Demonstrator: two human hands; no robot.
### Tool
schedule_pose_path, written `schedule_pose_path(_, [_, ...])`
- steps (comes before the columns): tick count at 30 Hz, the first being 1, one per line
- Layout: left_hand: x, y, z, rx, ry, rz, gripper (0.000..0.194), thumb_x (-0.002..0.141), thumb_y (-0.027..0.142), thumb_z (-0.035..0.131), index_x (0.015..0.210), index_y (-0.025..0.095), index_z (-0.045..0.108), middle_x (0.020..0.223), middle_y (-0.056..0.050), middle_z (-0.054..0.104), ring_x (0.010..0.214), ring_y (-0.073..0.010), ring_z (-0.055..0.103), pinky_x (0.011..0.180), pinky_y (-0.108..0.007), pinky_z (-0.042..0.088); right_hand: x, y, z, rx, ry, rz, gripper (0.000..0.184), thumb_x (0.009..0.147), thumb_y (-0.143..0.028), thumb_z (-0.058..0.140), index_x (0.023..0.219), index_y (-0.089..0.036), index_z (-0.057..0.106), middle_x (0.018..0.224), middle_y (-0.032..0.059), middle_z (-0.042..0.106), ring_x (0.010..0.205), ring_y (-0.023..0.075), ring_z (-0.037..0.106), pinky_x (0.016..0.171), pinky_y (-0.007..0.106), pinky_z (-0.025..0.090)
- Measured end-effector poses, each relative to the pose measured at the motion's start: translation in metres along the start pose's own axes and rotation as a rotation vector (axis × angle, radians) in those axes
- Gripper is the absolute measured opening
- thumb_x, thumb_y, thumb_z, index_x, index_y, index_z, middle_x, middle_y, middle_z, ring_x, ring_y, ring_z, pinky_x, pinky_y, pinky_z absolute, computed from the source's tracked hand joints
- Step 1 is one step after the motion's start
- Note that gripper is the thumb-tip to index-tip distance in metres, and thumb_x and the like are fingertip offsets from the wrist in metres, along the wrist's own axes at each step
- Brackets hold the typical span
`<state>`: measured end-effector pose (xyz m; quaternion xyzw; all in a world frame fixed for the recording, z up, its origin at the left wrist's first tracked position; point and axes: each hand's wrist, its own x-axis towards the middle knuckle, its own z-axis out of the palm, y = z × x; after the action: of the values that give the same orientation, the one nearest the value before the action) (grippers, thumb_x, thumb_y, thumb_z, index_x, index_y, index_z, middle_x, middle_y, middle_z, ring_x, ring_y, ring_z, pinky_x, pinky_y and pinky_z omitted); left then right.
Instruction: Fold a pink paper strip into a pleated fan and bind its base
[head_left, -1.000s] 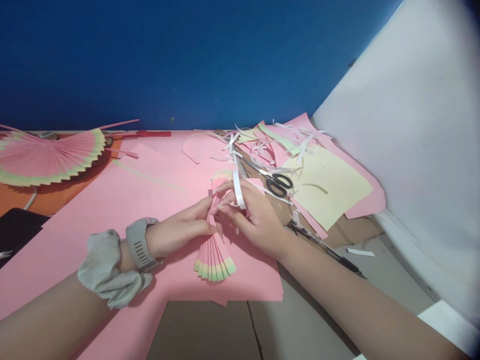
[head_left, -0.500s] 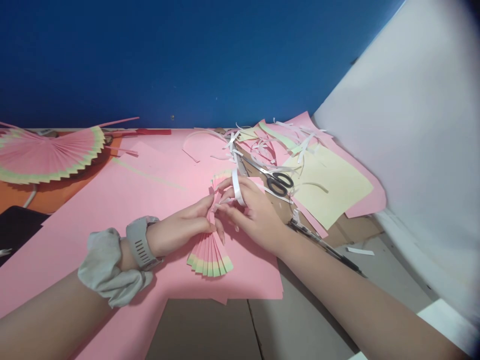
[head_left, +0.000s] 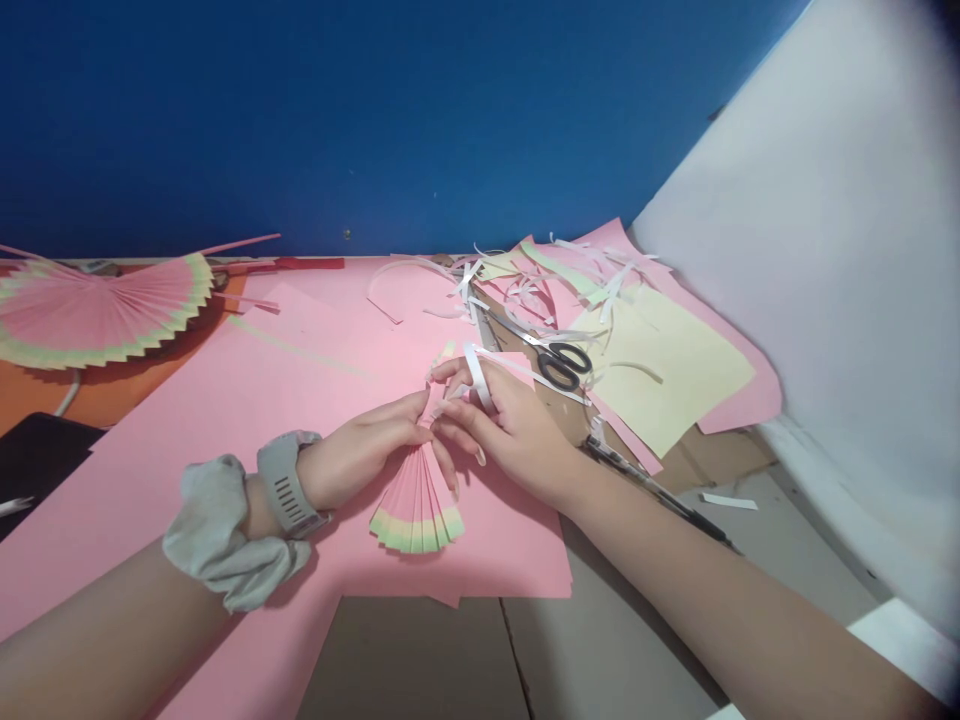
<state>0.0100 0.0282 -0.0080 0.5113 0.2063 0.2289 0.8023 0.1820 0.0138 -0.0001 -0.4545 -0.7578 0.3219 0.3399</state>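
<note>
A small pleated paper fan [head_left: 420,505], pink with a yellow and green edge, is pinched at its narrow middle. My left hand [head_left: 360,455] grips that middle from the left, thumb on top. Closed on the same folds from the right is my right hand [head_left: 502,425], its fingertips pressed near the centre. A white paper strip [head_left: 478,378] curls around the fingers of my right hand; its far end is hidden among them. Pink paper sheets [head_left: 517,560] lie beneath both hands. The fan's upper part is mostly covered by my fingers.
Black-handled scissors [head_left: 564,364] lie beyond my right hand, near loose paper scraps [head_left: 600,275] and a pale yellow sheet [head_left: 675,375]. A pen [head_left: 660,495] rests beside my right forearm. At far left sits a larger pleated fan [head_left: 105,310]. A blue wall [head_left: 420,120] stands behind.
The fan's lower pleats have spread and swung slightly to the left. My right fingers have shifted a little at the fan's middle, and the white strip around them has tilted.
</note>
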Motion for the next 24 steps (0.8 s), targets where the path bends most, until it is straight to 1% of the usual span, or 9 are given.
schedule_pose_path(3, [-0.0002, 0.0002, 0.0006, 0.005, 0.008, -0.001, 0.035, 0.081, 0.005, 0.029, 0.11, 0.009, 0.048, 0.076, -0.008, 0.067, 0.07, -0.0208, 0.063, 0.082, -0.039, 0.041, -0.0005, -0.001, 0.0006, 0.002, 0.006, -0.008, 0.019, 0.09, -0.022, 0.045, 0.108, -0.021, 0.052, 0.106, 0.0033, 0.058, 0.098, 0.0165, 0.054, 0.086, 0.032, 0.042])
schedule_pose_path(7, [0.0, 0.0006, 0.0002, 0.026, -0.001, 0.002, 0.036, 0.081, 0.005, 0.029, 0.111, 0.009, 0.049, 0.075, -0.008, 0.067, 0.071, -0.0203, 0.063, 0.083, -0.038, 0.04, -0.0003, -0.0014, 0.0007, 0.002, 0.017, -0.016, 0.018, 0.09, -0.026, 0.046, 0.106, -0.021, 0.053, 0.102, 0.0033, 0.059, 0.095, 0.0166, 0.055, 0.085, 0.031, 0.042])
schedule_pose_path(11, [0.0007, 0.0013, 0.0007, 0.039, 0.019, 0.001, 0.035, 0.08, 0.005, 0.032, 0.108, 0.009, 0.052, 0.072, -0.006, 0.067, 0.07, -0.0198, 0.061, 0.081, -0.036, 0.041, -0.0001, 0.0, 0.0002, 0.005, 0.009, -0.016, 0.02, 0.09, -0.028, 0.047, 0.106, -0.021, 0.054, 0.103, 0.0041, 0.059, 0.098, 0.0178, 0.055, 0.087, 0.032, 0.042])
schedule_pose_path(13, [0.0005, 0.0013, 0.001, 0.041, 0.022, 0.003, 0.035, 0.08, 0.005, 0.032, 0.107, 0.01, 0.054, 0.075, -0.006, 0.067, 0.069, -0.019, 0.061, 0.08, -0.035, 0.041, -0.0002, 0.0009, 0.0002, 0.014, -0.005, -0.01, 0.02, 0.089, -0.029, 0.048, 0.107, -0.021, 0.053, 0.103, 0.004, 0.059, 0.098, 0.0181, 0.055, 0.087, 0.033, 0.042])
schedule_pose_path(17, [0.0, 0.0005, 0.0, 0.043, 0.006, 0.018, 0.035, 0.081, 0.004, 0.032, 0.108, 0.011, 0.053, 0.086, -0.007, 0.067, 0.067, -0.017, 0.061, 0.079, -0.034, 0.042, -0.0003, 0.0015, 0.0004, 0.032, -0.023, 0.003, 0.02, 0.089, -0.03, 0.049, 0.107, -0.021, 0.053, 0.101, 0.0038, 0.058, 0.097, 0.0175, 0.055, 0.087, 0.032, 0.043])
schedule_pose_path(22, [0.0006, -0.0002, -0.0015, 0.069, -0.002, 0.033, 0.031, 0.084, 0.007, 0.032, 0.105, 0.011, 0.055, 0.093, -0.009, 0.066, 0.067, -0.0168, 0.062, 0.08, -0.035, 0.042, 0.0002, 0.0004, 0.0004, 0.019, -0.012, -0.015, 0.015, 0.089, -0.029, 0.048, 0.102, -0.021, 0.052, 0.104, 0.0047, 0.058, 0.098, 0.0177, 0.054, 0.086, 0.032, 0.043])
schedule_pose_path(24, [0.001, -0.0001, -0.0014, 0.059, 0.004, 0.029, 0.031, 0.083, 0.007, 0.032, 0.104, 0.011, 0.055, 0.091, -0.008, 0.067, 0.07, -0.0177, 0.061, 0.08, -0.035, 0.042, 0.0004, 0.0002, 0.0006, 0.012, -0.008, -0.015, 0.015, 0.089, -0.028, 0.048, 0.101, -0.021, 0.052, 0.104, 0.0048, 0.058, 0.098, 0.0179, 0.054, 0.086, 0.033, 0.043])
